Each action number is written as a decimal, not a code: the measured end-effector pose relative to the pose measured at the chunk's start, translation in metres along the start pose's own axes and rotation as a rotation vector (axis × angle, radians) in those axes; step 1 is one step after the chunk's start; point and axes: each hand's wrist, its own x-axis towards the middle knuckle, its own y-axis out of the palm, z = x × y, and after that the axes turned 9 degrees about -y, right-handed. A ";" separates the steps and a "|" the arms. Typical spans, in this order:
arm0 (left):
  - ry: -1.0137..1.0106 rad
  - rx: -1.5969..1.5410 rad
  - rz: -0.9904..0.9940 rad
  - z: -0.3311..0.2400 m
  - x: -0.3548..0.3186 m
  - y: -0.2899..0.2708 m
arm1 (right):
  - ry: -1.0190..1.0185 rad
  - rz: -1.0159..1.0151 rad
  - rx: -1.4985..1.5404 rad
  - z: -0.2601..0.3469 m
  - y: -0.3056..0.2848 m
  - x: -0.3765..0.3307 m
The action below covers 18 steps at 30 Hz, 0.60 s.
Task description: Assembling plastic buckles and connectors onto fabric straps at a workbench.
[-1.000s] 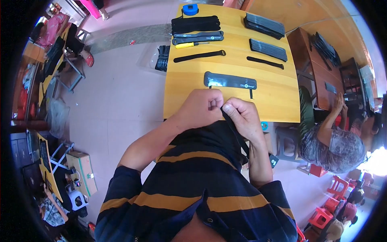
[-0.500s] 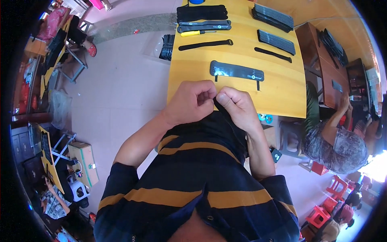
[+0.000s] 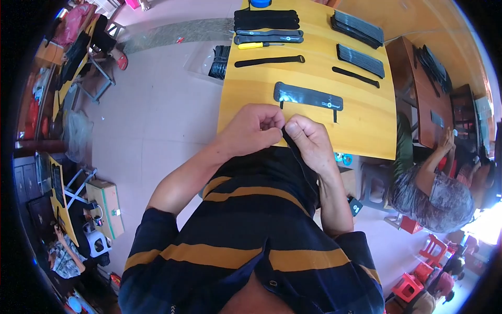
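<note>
Both my hands meet just over the near edge of the yellow table (image 3: 361, 138). A black strap (image 3: 294, 148) runs down from between them in front of my dark shirt. Thumb and fingers of my right hand (image 3: 309, 137) pinch it near its upper end. My left hand (image 3: 256, 130) is curled closed, its fingertips at that same end. Just beyond my hands lies a shiny dark-grey printed strip (image 3: 308, 97), with two short black tabs sticking out from under its near side.
Farther back are a black strap stack (image 3: 266, 20), a yellow-handled screwdriver (image 3: 251, 45), a single strap with a looped end (image 3: 269, 61) and another strap (image 3: 355, 77). Shiny dark bundles (image 3: 361, 60) lie at the right. A person (image 3: 436, 183) sits at a brown table (image 3: 426, 104).
The table and its contents sit slightly lower in the picture. Both hands stay together at the strap's end, with the left fingers slightly shifted.
</note>
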 end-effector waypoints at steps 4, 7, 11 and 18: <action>0.064 0.044 -0.045 0.003 0.002 0.003 | 0.011 -0.015 -0.135 0.003 -0.001 0.000; 0.086 0.120 -0.097 0.005 0.005 0.004 | 0.005 -0.019 -0.163 0.003 0.000 0.001; 0.140 0.196 -0.197 0.009 0.006 0.007 | -0.005 -0.015 -0.217 -0.001 0.001 0.002; 0.187 0.216 -0.391 0.012 0.000 0.008 | -0.014 -0.146 -0.483 0.010 0.002 0.005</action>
